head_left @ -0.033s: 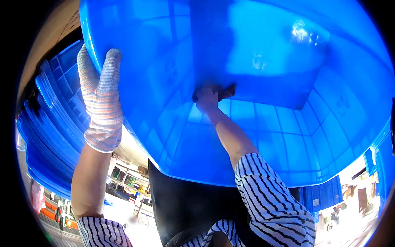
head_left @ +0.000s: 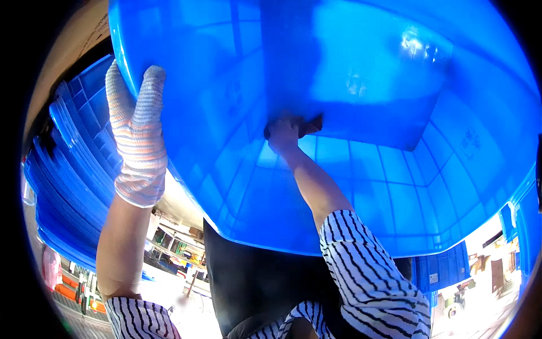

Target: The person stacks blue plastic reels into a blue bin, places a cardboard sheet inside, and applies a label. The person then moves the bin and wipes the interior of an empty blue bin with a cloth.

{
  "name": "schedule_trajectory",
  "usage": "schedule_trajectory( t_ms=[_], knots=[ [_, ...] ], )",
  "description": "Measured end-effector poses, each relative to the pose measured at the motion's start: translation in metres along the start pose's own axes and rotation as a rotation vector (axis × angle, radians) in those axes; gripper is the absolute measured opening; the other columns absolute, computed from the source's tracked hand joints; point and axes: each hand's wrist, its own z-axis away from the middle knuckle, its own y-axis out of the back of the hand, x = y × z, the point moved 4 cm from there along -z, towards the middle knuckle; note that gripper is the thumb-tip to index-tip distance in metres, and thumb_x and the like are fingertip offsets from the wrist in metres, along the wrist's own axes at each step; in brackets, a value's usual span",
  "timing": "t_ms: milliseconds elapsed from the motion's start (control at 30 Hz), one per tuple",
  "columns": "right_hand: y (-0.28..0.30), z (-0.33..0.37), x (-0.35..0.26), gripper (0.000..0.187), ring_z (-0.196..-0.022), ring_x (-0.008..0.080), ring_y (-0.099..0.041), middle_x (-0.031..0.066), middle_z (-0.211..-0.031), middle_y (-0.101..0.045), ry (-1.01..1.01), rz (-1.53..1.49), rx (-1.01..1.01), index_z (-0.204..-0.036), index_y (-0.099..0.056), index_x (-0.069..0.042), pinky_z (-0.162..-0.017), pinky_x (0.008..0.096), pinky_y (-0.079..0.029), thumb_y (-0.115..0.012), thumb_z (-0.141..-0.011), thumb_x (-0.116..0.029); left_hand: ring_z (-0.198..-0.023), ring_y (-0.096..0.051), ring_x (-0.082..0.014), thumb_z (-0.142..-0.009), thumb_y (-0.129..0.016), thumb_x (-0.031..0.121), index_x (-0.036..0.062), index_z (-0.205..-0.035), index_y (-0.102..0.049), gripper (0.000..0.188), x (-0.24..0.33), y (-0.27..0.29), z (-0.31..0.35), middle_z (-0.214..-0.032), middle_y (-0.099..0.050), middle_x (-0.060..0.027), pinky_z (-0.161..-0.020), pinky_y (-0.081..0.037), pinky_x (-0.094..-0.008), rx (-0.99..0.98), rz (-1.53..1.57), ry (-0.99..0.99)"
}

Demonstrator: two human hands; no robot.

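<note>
A large blue plastic crate [head_left: 339, 141] fills most of the frame, from the upper left across to the right edge, seen from inside so that its ribbed walls and floor arch over the view. The left hand [head_left: 138, 135], in a striped knit glove, sits at the upper left of the frame, its fingers wrapped over the crate's rim with the thumb apart from the rest. The right hand [head_left: 285, 133], bare, reaches up near the centre of the frame and presses against the inner floor of the crate beside a small dark slot; its fingers are curled and close together (whether they hook into the slot cannot be told). Both forearms rise from striped sleeves [head_left: 372, 277] at the lower edge. A stack of more blue crates [head_left: 62, 164] stands at the left of the frame, just behind the gloved hand.
</note>
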Motion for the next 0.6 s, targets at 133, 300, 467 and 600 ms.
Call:
schedule_trajectory(
  t_ms=[133,300,467,600],
  knots=[
    [0.014,0.002,0.037,0.029,-0.117,0.0234,-0.051,0.004,-0.119,-0.06,-0.034,0.042,-0.079,-0.105,-0.069,-0.02,-0.093,0.053,-0.038,-0.047,-0.087,-0.025,-0.11,-0.051,-0.0202,-0.089,-0.067,0.027,0.0104,-0.128,-0.048,0.047,-0.003,-0.003,-0.001,-0.118,-0.056,-0.0085,-0.097,-0.04,-0.0395,-0.011,0.004,-0.037],
    [0.031,0.048,0.169,0.027,-0.106,0.0268,-0.059,0.005,-0.112,-0.065,0.09,0.23,-0.121,-0.102,-0.07,-0.016,-0.086,0.0469,-0.046,-0.05,-0.087,-0.028,-0.113,-0.054,-0.0299,-0.085,-0.07,0.036,0.0104,-0.132,-0.043,0.06,0.001,0.003,0.004,-0.124,-0.054,-0.0156,-0.098,-0.045,-0.0459,0.049,-0.069,0.0],
    [0.097,0.113,0.31,0.037,-0.112,0.0337,-0.057,0.0127,-0.12,-0.063,-0.256,0.014,-0.111,-0.113,-0.067,-0.011,-0.096,0.0434,-0.044,-0.05,-0.085,-0.029,-0.117,-0.054,-0.0336,-0.081,-0.074,0.038,0.0109,-0.133,-0.045,0.065,-0.002,0.009,0.003,-0.127,-0.054,-0.0169,-0.101,-0.043,-0.0494,0.084,-0.08,-0.023],
    [0.088,0.109,0.297,0.04,-0.118,0.0303,-0.054,0.0066,-0.127,-0.06,-0.337,0.124,-0.284,-0.122,-0.062,-0.02,-0.099,0.044,-0.042,-0.042,-0.091,-0.037,-0.116,-0.054,-0.0335,-0.08,-0.075,0.039,0.0111,-0.132,-0.046,0.066,-0.004,0.004,0.004,-0.125,-0.055,-0.0169,-0.1,-0.044,-0.0497,0.052,-0.066,-0.076]
  ],
)
